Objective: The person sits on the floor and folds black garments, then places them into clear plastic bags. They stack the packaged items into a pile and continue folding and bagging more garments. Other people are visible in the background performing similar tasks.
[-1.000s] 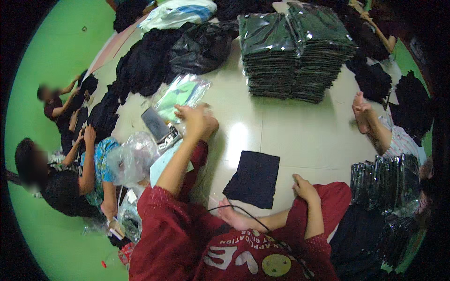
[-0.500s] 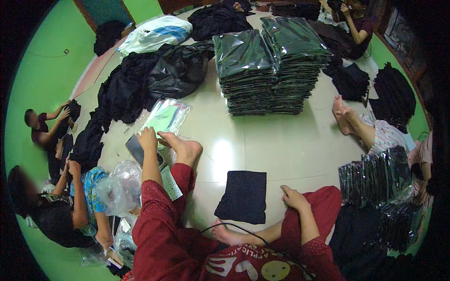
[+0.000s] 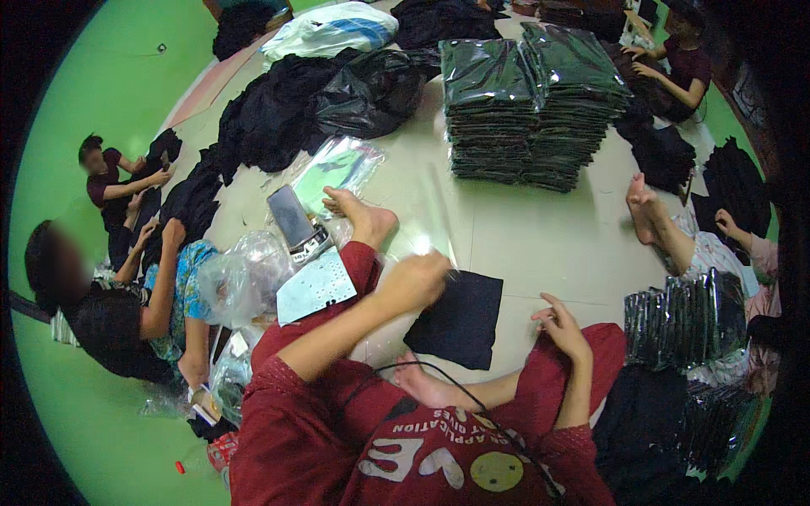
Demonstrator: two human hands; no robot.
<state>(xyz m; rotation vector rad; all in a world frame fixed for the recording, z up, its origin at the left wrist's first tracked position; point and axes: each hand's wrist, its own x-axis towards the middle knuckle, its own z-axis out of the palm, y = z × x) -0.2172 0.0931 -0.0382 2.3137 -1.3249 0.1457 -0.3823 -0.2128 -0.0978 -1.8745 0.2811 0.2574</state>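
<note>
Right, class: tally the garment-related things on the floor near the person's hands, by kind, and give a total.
Folded black garment under the left hand: 1
Tall stacks of bagged garments: 2
Loose clear bags pile: 1
Total: 4

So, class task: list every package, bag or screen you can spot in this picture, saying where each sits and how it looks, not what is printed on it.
Packed stacks: far centre of the floor, two tall piles of glossy dark flat packs.
Upright packs: right side, a row of shiny dark packs.
Clear sleeves: beside the raised foot, see-through with a green tint.
Phone: left of that foot, dark rectangular screen.
Black bag: far left, crumpled and glossy.
White bag: top edge, pale with blue.
</note>
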